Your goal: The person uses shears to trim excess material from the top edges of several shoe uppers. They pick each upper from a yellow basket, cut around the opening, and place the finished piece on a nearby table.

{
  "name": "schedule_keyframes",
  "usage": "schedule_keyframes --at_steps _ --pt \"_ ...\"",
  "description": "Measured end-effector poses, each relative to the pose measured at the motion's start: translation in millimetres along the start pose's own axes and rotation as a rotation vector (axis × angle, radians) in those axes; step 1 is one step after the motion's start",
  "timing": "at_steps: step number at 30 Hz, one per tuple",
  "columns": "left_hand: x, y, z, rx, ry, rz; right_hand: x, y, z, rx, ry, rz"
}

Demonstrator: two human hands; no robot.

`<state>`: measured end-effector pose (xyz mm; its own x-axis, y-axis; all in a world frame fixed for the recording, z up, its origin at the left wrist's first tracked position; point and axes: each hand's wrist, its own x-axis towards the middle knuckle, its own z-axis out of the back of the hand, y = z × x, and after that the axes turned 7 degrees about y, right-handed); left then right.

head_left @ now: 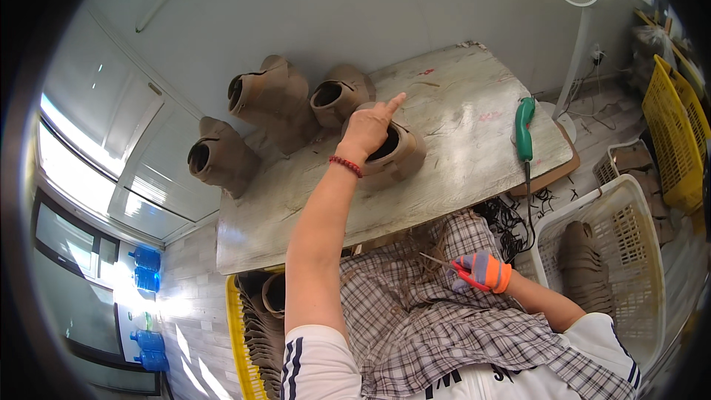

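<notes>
My bare left hand [367, 129], with a red beaded bracelet at the wrist, is over the left rim of a brown boot upper [402, 161] on the table. Its index finger points towards the far side. The undersides of the fingers are hidden, so I cannot tell if they grip the rim. Low over my lap, my right hand [482, 271] in an orange and grey glove is shut on red-handled scissors [439, 259], blades pointing left. More brown uppers stand at the table's back left: one at the left corner [222, 161], a larger group [275, 100] and a small one [347, 94].
A green corded power tool [524, 128] lies on the right of the wooden table [461, 94]. A white basket [639, 266] at my right and a yellow crate [236, 311] at my left hold stacked uppers. A white fan [580, 39] stands beyond. Dark scraps [502, 222] litter the floor.
</notes>
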<state>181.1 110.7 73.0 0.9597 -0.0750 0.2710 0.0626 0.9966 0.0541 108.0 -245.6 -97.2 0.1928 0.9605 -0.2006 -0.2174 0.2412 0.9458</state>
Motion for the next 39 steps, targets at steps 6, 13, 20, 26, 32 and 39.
schedule_keyframes --at_steps 6,13,20,26,32,39 --pt "8.2 9.0 -0.9 -0.570 0.367 0.304 2.2 -2.6 1.8 0.017 -0.034 0.055" --pt "12.2 -30.8 -22.6 -0.529 0.372 0.092 11.4 0.8 -7.0 0.033 -0.007 0.040" --pt "26.5 -59.9 -47.3 -0.344 0.308 -0.054 16.4 -8.8 -8.1 0.048 -0.026 0.090" --pt "16.8 -31.4 -6.2 -0.593 -0.179 -0.046 9.5 5.3 -5.2 -0.071 -0.035 0.004" --pt "-55.8 143.6 83.4 0.179 -0.709 0.772 8.7 -2.9 -6.4 0.021 -0.090 0.112" --pt "-73.7 186.0 116.0 0.416 -0.137 0.810 13.8 -6.8 -14.8 -0.012 -0.139 0.147"
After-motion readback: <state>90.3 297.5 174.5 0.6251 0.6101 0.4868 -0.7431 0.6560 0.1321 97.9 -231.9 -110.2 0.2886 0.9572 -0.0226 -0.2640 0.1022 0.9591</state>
